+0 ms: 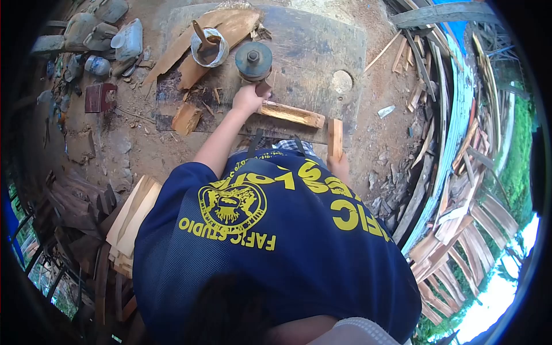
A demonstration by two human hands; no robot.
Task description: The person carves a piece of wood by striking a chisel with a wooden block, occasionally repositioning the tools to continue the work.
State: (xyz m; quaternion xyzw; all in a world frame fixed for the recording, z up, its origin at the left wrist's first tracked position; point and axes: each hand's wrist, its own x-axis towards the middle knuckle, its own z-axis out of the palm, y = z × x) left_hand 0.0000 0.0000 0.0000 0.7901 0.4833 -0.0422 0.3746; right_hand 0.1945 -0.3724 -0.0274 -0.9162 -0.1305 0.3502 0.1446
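Observation:
My left hand [247,99] has its fingers closed around a small brown piece of wood [263,88], right below a round, teal-topped block [253,61] with a bolt in its middle. Just under that hand, a longer wooden block [292,114] with a pale, rough-cut face lies crosswise near the board's front edge. At the right, my right hand [340,167] grips the lower end of a short wooden bar [335,138], which points away from me. The right fingers are partly hidden by the bar and the shirt.
A wooden board [305,52] lies on the dirt ground. On it are a white bucket [208,49] with brown contents, a curved plank [233,26] and a wood offcut [187,118]. Plastic jugs [127,40] and a red box [100,98] stand left; wood strips [448,241] pile up right.

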